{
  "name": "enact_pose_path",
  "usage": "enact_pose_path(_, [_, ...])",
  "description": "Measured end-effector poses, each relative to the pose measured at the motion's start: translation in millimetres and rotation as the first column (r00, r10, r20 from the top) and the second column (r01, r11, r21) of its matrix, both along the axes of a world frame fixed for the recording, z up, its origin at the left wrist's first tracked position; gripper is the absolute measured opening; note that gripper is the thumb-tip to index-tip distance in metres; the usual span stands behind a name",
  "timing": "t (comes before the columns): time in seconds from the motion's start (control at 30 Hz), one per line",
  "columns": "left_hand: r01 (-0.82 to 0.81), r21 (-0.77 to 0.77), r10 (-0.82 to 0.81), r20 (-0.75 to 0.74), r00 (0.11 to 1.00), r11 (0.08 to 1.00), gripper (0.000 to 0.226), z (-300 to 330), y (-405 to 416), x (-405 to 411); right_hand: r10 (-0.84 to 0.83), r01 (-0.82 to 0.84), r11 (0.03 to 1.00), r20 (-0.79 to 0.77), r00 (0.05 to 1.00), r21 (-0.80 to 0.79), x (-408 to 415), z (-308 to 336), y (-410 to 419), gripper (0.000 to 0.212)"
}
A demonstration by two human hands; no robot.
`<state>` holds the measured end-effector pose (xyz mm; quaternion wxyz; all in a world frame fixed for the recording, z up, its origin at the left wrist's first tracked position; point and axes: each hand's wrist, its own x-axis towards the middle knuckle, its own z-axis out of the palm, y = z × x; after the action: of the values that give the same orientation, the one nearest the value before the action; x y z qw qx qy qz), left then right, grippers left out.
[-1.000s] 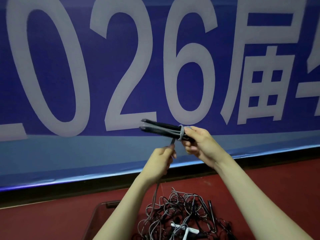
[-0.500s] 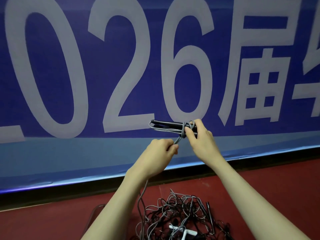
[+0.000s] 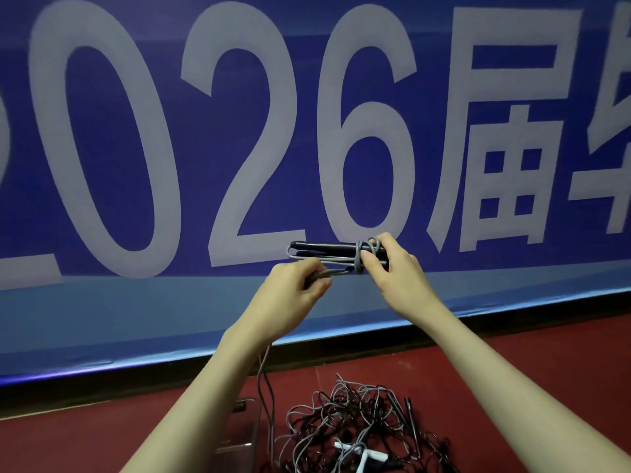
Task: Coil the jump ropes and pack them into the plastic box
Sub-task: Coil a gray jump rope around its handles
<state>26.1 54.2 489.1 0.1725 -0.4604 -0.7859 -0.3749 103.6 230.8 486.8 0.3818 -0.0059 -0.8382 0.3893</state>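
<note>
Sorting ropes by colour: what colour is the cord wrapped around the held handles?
Grey cord, wound around black handles; the head view shows it best.

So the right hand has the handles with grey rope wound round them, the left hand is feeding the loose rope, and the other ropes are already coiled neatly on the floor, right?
Not quite. The head view shows the other ropes lying in a loose tangle on the red floor, not coiled. The rest stands: the right hand holds the handles with grey rope wound round them, and the left hand grips the loose rope.
</note>
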Motion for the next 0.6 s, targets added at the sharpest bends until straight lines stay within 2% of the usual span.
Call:
enact_pose_path(0.17, [0.011, 0.055, -0.004, -0.114, 0.994, 0.998, 0.014, 12, 3, -18, 0.012, -0.014, 0.999, -0.048, 0.999, -0.041, -15, 10, 4, 0.017])
enact_pose_path(0.3, [-0.02, 0.006, 0.02, -0.293, 0.956, 1.0, 0.014, 10, 9, -27, 0.025, -0.024, 0.998, -0.007, 1.0, 0.054, -28, 12, 8, 0.017])
enact_pose_path(0.43, [-0.026, -0.004, 0.023, -0.325, 0.946, 1.0, 0.016, 8, 7, -35, 0.043, -0.046, 0.992, 0.029, 0.999, 0.117, -39, 11, 8, 0.014])
enact_pose_path(0.6, [-0.063, -0.099, 0.022, -0.364, 0.931, 0.993, 0.018, 21, 2, -43, 0.1, -0.119, 0.979, 0.118, 0.988, 0.163, -52, 15, 2, 0.014])
